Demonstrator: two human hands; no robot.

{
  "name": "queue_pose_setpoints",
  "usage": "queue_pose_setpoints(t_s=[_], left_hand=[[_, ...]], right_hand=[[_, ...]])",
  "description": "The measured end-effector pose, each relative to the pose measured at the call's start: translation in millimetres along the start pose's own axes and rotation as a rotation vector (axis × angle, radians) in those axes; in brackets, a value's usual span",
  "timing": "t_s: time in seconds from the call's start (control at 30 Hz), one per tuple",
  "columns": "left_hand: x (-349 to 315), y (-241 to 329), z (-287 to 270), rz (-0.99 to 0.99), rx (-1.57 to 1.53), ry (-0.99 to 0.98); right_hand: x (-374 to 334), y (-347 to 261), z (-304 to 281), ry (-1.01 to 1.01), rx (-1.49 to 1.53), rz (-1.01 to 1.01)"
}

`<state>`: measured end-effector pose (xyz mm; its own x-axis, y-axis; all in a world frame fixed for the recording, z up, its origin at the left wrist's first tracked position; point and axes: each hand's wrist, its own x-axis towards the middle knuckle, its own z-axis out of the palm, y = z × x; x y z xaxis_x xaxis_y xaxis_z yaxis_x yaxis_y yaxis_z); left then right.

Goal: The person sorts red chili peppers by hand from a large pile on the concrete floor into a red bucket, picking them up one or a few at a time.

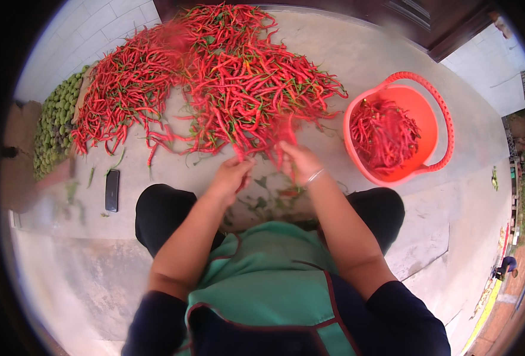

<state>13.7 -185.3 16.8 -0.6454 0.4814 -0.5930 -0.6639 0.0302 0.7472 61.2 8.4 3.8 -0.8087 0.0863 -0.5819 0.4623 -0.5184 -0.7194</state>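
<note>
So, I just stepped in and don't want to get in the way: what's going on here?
A seated person in a green apron is handling red chilies heaped on the floor. At the heap's near edge, the left hand and right hand both pinch red chilies, slightly blurred. To the right, an orange-red basket already holds some chilies. Loose green leaves lie between the knees, and a dark phone is on the floor at left.

Black phone [112, 190], piled green fruits [59, 113]
</note>
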Motion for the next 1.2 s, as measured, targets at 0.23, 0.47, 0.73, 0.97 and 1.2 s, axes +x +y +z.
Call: queue_pose_setpoints(t_s=[0.23, 0.47, 0.73, 0.97, 1.2], left_hand=[[0, 3, 36, 0.083, -0.157, -0.317], [-5, 1, 31, 0.070, -0.112, -0.452], [5, 0, 16, 0.081, -0.086, -0.197], [-8, 1, 37, -0.049, -0.374, -0.403], [6, -15, 25, 0.121, 0.154, -0.523]], right_hand=[[-59, 12, 14, 0.013, -0.784, -0.262], [-64, 18, 18, 0.052, -0.617, -0.269], [-62, 6, 16, 0.428, -1.316, -0.722], [-62, 18, 27, 0.284, -1.199, -1.207], [-54, 14, 4, 0.063, -0.452, -0.574]])
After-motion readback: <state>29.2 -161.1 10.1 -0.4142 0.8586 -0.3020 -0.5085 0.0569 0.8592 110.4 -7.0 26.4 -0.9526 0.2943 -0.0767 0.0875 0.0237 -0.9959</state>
